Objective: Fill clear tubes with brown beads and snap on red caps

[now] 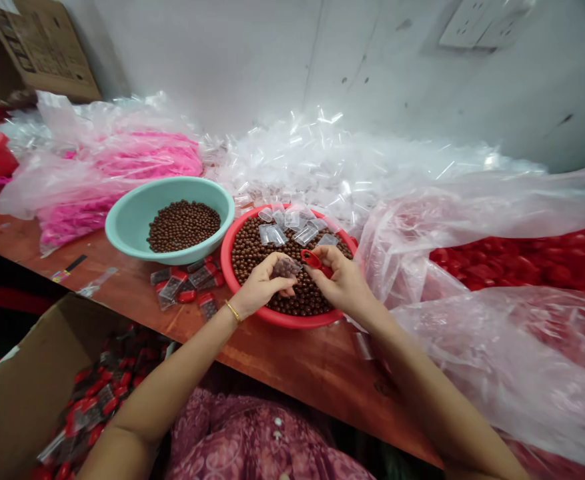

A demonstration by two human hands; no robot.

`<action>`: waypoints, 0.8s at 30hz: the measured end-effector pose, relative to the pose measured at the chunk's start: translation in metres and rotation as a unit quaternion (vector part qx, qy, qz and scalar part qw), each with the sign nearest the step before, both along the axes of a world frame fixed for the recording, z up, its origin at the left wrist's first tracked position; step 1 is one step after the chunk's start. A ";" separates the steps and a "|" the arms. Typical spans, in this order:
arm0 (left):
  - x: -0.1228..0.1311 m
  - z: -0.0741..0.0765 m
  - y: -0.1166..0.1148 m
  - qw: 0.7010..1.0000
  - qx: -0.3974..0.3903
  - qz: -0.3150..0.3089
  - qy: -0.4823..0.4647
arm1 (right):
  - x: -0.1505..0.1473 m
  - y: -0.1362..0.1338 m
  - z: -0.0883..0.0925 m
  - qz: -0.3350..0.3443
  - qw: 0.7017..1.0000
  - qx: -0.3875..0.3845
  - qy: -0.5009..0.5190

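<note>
Nearest me, a cardboard box [9, 393] holds red-capped containers [106, 397]. Past it, over a red basin [292, 321] of brown balls [252, 248], I see the left hand [261, 287] pinching a clear container [286, 267] with dark contents, and the right hand [343, 279] gripping a red cap [312, 260] just beside it. Clear pieces [272, 235] lie on the balls; more heap along the wall [252, 60] behind.

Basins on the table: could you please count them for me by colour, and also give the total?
Red: 2, the middle red basin and the far-left red basin, which the picture edge cuts off
Teal: 1, the teal basin between them
Total: 3 basins in view
</note>
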State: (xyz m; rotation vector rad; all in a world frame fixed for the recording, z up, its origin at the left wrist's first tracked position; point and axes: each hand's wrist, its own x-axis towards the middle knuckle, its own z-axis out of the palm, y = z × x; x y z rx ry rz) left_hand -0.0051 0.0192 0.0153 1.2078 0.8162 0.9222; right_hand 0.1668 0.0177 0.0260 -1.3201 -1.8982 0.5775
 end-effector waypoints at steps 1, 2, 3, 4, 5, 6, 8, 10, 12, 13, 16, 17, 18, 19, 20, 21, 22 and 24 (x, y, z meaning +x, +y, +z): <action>-0.001 -0.001 0.001 1.000 -0.004 -0.006 0.001 | -0.001 -0.001 0.000 -0.023 0.998 0.029 -0.058; -0.001 -0.001 0.001 1.000 -0.007 -0.013 0.002 | -0.002 -0.002 0.001 -0.039 0.991 0.060 -0.117; -0.002 -0.002 0.001 1.000 -0.009 -0.020 0.003 | -0.004 -0.003 0.002 -0.047 0.980 0.095 -0.170; -0.002 -0.003 0.001 1.000 -0.008 -0.026 0.006 | -0.007 -0.004 0.002 -0.050 0.967 0.130 -0.215; -0.003 -0.003 0.001 1.000 -0.005 -0.027 0.010 | -0.009 -0.005 0.003 -0.049 0.953 0.163 -0.250; -0.003 -0.004 0.001 1.000 0.000 -0.025 0.016 | -0.012 -0.005 0.002 -0.050 0.940 0.192 -0.278; -0.002 -0.004 0.001 0.999 0.012 -0.012 0.035 | -0.016 -0.005 0.000 -0.049 0.919 0.230 -0.316; -0.001 -0.005 0.001 0.998 0.023 -0.002 0.053 | -0.018 -0.005 -0.004 -0.044 0.908 0.244 -0.339; 0.000 -0.005 0.001 0.998 0.029 0.005 0.062 | -0.018 -0.006 -0.008 -0.039 0.902 0.246 -0.352; 0.000 -0.006 0.000 0.997 0.031 0.009 0.063 | -0.019 -0.007 -0.010 -0.038 0.901 0.248 -0.355; 0.001 -0.010 0.001 0.997 0.036 0.029 0.066 | -0.022 -0.010 -0.016 -0.031 0.900 0.263 -0.346; 0.001 -0.011 0.001 0.996 0.047 0.041 0.069 | -0.024 -0.010 -0.017 -0.031 0.901 0.270 -0.338; 0.001 -0.013 0.002 0.994 0.065 0.054 0.074 | -0.026 -0.011 -0.019 -0.032 0.902 0.278 -0.330; 0.001 -0.014 0.003 0.990 0.086 0.068 0.084 | -0.028 -0.010 -0.020 -0.034 0.903 0.284 -0.322; 0.001 -0.015 0.004 0.986 0.106 0.082 0.099 | -0.029 -0.010 -0.021 -0.035 0.904 0.289 -0.314; 0.001 -0.015 0.004 0.981 0.121 0.095 0.117 | -0.030 -0.009 -0.021 -0.032 0.905 0.294 -0.307; 0.001 -0.015 0.004 0.977 0.128 0.106 0.135 | -0.031 -0.008 -0.019 -0.026 0.906 0.299 -0.297; 0.000 -0.013 0.002 0.972 0.121 0.118 0.164 | -0.028 -0.009 -0.014 0.001 0.915 0.303 -0.268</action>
